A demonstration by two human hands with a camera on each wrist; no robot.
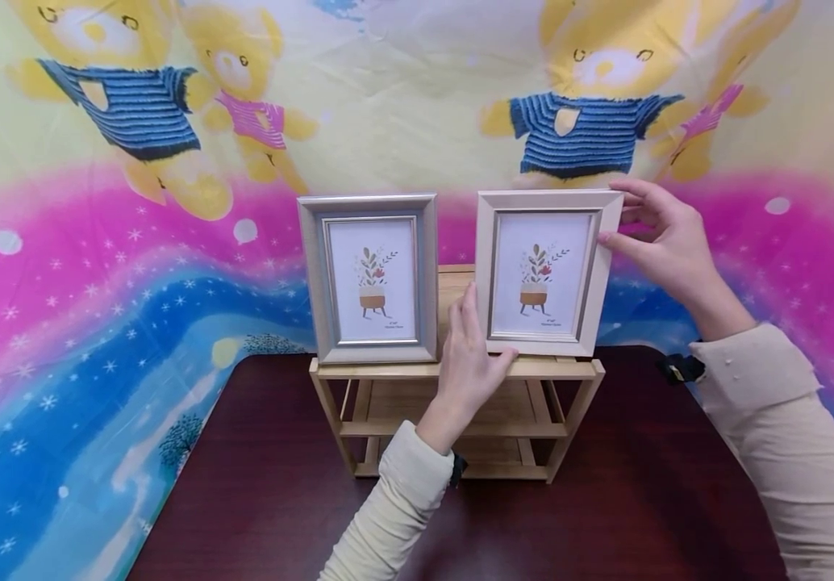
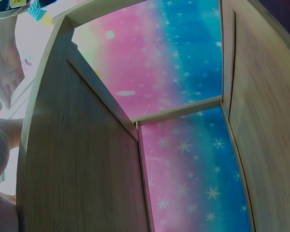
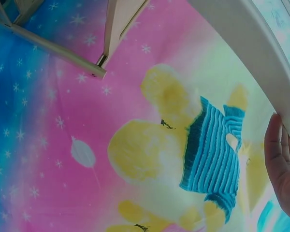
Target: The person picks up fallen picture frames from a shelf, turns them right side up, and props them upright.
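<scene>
At the wooden rack (image 1: 519, 430), the right hand (image 1: 667, 242) is pinching a cream photo frame (image 1: 542, 274); the left hand (image 1: 464, 367) is touching it, fingers extended.

In the head view, the left arm (image 1: 388, 516), clad in wrinkled cream fabric, slants from 6 o'clock up towards 1 o'clock. The bare left hand (image 1: 466, 367) extends its fingers towards 12 o'clock, thumb towards 2. The right arm (image 1: 787, 436), in matching cuffed fabric, enters from 4 o'clock; the bare right hand (image 1: 667, 246), higher, pinches towards 10 o'clock, fingers bent.
</scene>
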